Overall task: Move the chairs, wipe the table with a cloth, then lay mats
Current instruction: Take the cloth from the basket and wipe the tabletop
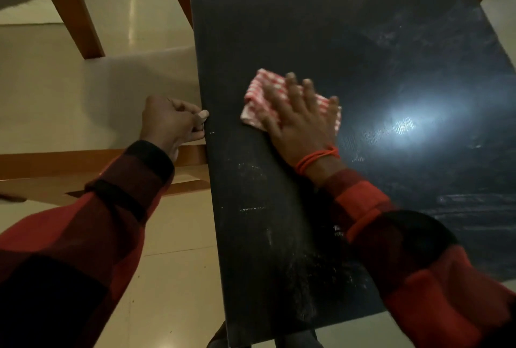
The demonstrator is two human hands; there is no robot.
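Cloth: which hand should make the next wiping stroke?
Right. The right hand already lies flat on the cloth on the table; the left hand is curled at the table's edge, likely bracing.

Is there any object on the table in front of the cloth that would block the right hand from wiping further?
Nothing visible does. The right hand presses the cloth flat on the table, whose dark top ahead shows only smears and a light glare. The left hand is at the table's edge, off to the side.
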